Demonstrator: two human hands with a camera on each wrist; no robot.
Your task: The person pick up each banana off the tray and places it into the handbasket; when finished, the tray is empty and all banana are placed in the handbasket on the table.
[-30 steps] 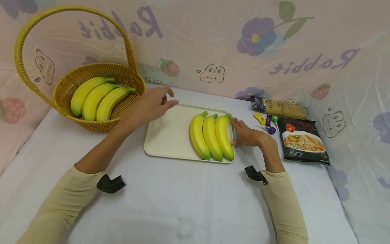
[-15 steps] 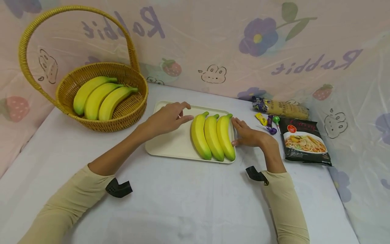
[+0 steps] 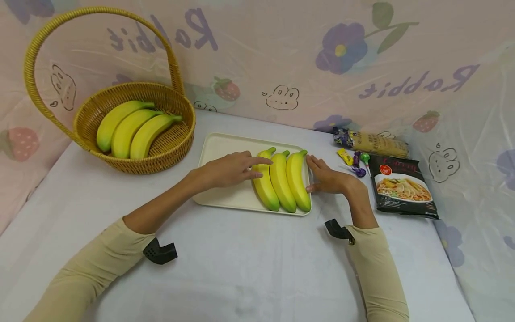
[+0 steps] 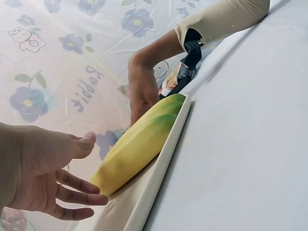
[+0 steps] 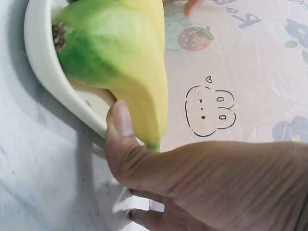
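Three yellow bananas with green ends lie side by side on the right half of a cream tray (image 3: 219, 147). In the head view my left hand (image 3: 230, 171) is over the tray, its extended fingers in front of the leftmost banana (image 3: 265, 192). The left wrist view shows that hand (image 4: 43, 178) with spread fingers beside the bananas (image 4: 132, 154); contact is unclear. My right hand (image 3: 329, 180) rests against the tray's right edge. Its thumb (image 5: 121, 122) touches the rim near the rightmost banana (image 5: 144, 96), and its fingers lie along the outside.
A woven basket (image 3: 183, 143) with a tall handle stands at the back left, holding three more bananas (image 3: 149, 134). At the right lie a black noodle packet (image 3: 402, 185), a tan snack pack (image 3: 372, 143) and several small candies (image 3: 356, 161). A printed curtain (image 3: 249, 36) hangs behind.
My left hand has moved right and forward from beside the basket, across the tray to the leftmost banana. The right hand stays at the tray's edge; the bananas have not moved.
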